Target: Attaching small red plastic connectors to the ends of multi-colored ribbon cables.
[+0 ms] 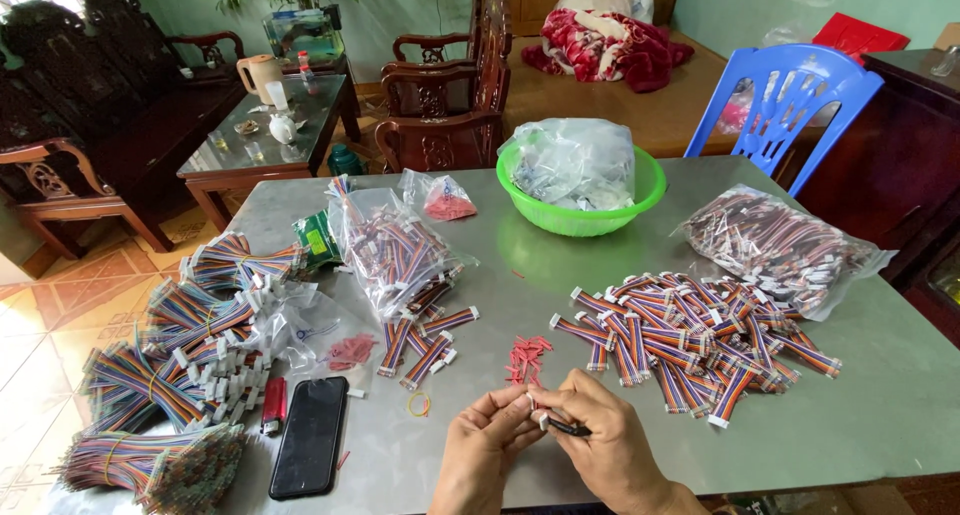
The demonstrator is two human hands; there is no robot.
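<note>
- Small white connector piece (531, 399), pinched between the fingertips of both hands, sits low at the near edge of the table, just in front of the person; it is too small to tell its exact form.
- Left hand (482, 443) curls its fingers onto that piece from the left, thumb and forefinger closed on it, probably steadying it for the other hand.
- Right hand (605, 445) meets it from the right, fingers closed, and also grips a thin dark tool (568, 429) that points left toward the piece.
- Little red parts (525, 358) lie scattered just beyond the hands, within easy reach.
- Loose pile of short multicoloured ribbon cables with white plugs (690, 337) spreads to the right of the hands; a clear bag of the same cables (785, 245) lies behind it.
- Another open bag of cables (395, 250) stands left of centre, a few cables (420, 345) spilled before it.
- Bundled longer rainbow wires (160, 375) crowd the left edge, near a black phone (311, 435), a red lighter (273, 405) and a yellow rubber band (418, 404).
- Green plastic basin (640, 190) holding clear bags sits at the far middle.
- Grey metal-looking table (880, 415) carries it all, dull and slightly reflective.
- Room beyond: a blue plastic chair (790, 100), carved dark wooden chairs (445, 85), a glass-topped tea table (270, 125) and orange floor tiles (40, 325).
</note>
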